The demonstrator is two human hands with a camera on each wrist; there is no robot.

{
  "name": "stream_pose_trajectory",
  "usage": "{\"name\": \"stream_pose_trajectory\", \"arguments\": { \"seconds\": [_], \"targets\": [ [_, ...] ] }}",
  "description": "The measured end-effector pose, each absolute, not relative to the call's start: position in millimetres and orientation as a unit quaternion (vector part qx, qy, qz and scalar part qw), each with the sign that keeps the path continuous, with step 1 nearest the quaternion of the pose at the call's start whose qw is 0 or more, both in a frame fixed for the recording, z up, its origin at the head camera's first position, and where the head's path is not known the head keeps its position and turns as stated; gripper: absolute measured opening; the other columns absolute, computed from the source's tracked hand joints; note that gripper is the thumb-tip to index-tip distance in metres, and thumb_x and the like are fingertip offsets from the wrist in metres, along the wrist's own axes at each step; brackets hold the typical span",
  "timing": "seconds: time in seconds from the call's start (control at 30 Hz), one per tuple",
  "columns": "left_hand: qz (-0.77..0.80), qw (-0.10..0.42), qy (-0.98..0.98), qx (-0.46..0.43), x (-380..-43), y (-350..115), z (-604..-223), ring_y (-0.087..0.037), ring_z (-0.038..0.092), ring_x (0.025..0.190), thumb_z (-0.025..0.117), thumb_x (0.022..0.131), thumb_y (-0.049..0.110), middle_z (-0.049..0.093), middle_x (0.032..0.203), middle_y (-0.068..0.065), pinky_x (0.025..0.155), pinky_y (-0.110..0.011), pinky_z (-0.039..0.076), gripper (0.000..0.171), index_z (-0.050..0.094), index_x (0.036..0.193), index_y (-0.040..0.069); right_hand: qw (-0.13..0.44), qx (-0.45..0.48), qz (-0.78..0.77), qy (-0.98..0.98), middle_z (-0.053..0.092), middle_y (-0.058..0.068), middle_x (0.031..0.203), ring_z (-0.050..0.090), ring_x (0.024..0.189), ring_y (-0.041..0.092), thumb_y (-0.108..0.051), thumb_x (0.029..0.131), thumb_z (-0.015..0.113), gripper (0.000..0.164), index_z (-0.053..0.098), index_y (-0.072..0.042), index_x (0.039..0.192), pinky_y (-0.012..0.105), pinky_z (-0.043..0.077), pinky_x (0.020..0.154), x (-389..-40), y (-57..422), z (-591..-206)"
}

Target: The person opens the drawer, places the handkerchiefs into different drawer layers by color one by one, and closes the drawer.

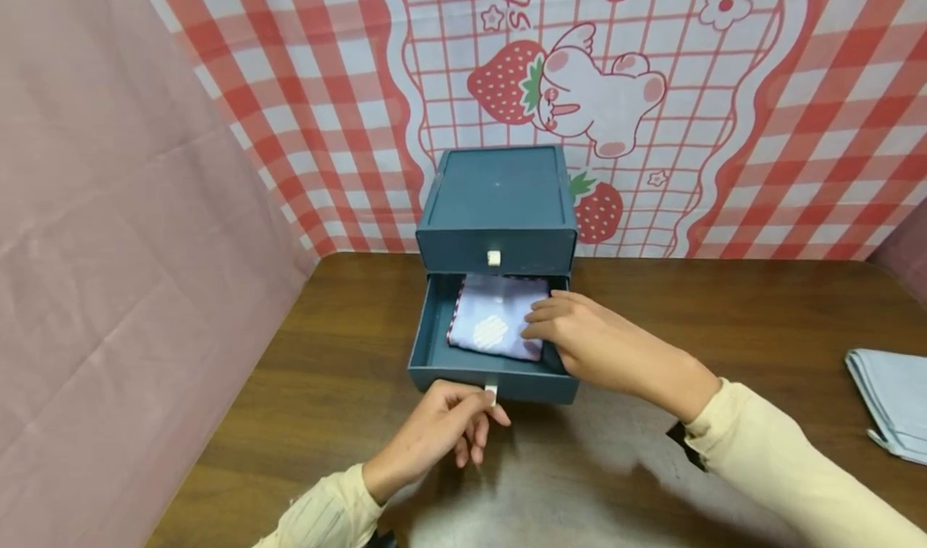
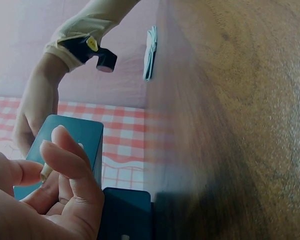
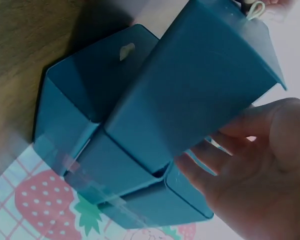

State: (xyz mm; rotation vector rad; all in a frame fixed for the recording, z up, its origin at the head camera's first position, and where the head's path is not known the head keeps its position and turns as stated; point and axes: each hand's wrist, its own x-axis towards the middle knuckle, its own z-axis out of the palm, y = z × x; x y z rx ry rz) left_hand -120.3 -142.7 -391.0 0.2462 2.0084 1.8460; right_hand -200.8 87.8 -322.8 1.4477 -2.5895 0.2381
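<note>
Though narrow, left grip on tab

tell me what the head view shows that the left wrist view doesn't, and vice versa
Only the head view shows the purple cloth lying in the open drawer, with fingers of the right hand over its edge.

Only the left wrist view shows the front of the bottom drawer.

Both show the open drawer, the left hand pinching its tab, the right hand, the blue cloth, the table and the checked backdrop.
</note>
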Motion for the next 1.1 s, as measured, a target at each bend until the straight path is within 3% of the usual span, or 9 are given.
{"name": "stream_pose_trajectory", "arguments": {
  "seconds": [0.17, 0.37, 0.67, 0.87, 0.97, 1.1],
  "targets": [
    [0.655, 0.196, 0.724, 0.088, -119.5, -141.5, -390.4, -0.014, 0.054, 0.044, 0.05, 0.104, 0.029, 0.057, 0.059, -0.004, 0.04, -0.022, 0.044, 0.04, 0.073, 0.107, -0.004, 0.126, 0.478, 0.094, -0.864, 0.068, 0.014, 0.121, 0.058, 0.121, 0.033, 0.006, 0.088, 0.064, 0.029, 0.072, -0.003, 0.115, 0.051, 0.043, 0.104, -189.3, 101.5, -321.5],
    [0.655, 0.194, 0.725, 0.089, -118.6, -140.9, -388.4, -0.015, 0.053, 0.045, 0.052, 0.104, 0.032, 0.058, 0.06, -0.006, 0.04, -0.023, 0.044, 0.04, 0.072, 0.111, -0.001, 0.154, 0.479, 0.039, -0.863, 0.056, 0.015, 0.141, 0.042, 0.137, 0.037, 0.003, 0.074, 0.082, 0.056, 0.068, -0.008, 0.127, 0.053, 0.038, 0.109, -173.4, 114.1, -323.1],
    [0.655, 0.177, 0.728, 0.101, -119.9, -138.5, -387.5, -0.016, 0.055, 0.045, 0.049, 0.105, 0.029, 0.058, 0.06, -0.006, 0.04, -0.023, 0.045, 0.037, 0.071, 0.115, 0.001, 0.191, 0.494, 0.054, -0.847, 0.056, 0.018, 0.14, 0.041, 0.138, 0.037, 0.007, 0.072, 0.078, 0.058, 0.067, -0.005, 0.127, 0.053, 0.04, 0.108, -155.4, 131.2, -330.8],
    [0.66, 0.172, 0.723, 0.105, -124.6, -136.3, -387.7, -0.015, 0.055, 0.045, 0.05, 0.105, 0.028, 0.057, 0.06, -0.006, 0.04, -0.023, 0.044, 0.035, 0.072, 0.114, 0.003, 0.196, 0.488, 0.056, -0.849, 0.051, 0.017, 0.145, 0.039, 0.14, 0.035, 0.007, 0.071, 0.078, 0.07, 0.058, -0.004, 0.137, 0.053, 0.039, 0.107, -147.0, 140.2, -336.3],
    [0.659, 0.172, 0.725, 0.103, -126.6, -135.4, -388.2, -0.016, 0.055, 0.045, 0.049, 0.105, 0.027, 0.057, 0.06, -0.005, 0.04, -0.023, 0.045, 0.034, 0.073, 0.113, 0.004, 0.194, 0.483, 0.063, -0.852, 0.048, 0.015, 0.148, 0.038, 0.141, 0.033, 0.006, 0.074, 0.075, 0.073, 0.054, -0.006, 0.142, 0.049, 0.036, 0.109, -142.5, 145.3, -338.1],
    [0.655, 0.162, 0.731, 0.105, -129.5, -134.4, -387.3, -0.016, 0.055, 0.045, 0.049, 0.105, 0.027, 0.057, 0.06, -0.006, 0.04, -0.023, 0.045, 0.035, 0.072, 0.114, 0.002, 0.204, 0.476, 0.075, -0.852, 0.047, 0.012, 0.15, 0.038, 0.141, 0.032, -0.015, 0.102, 0.046, 0.044, 0.052, -0.009, 0.145, 0.038, 0.027, 0.115, -136.4, 151.4, -341.4]
  ]
}}
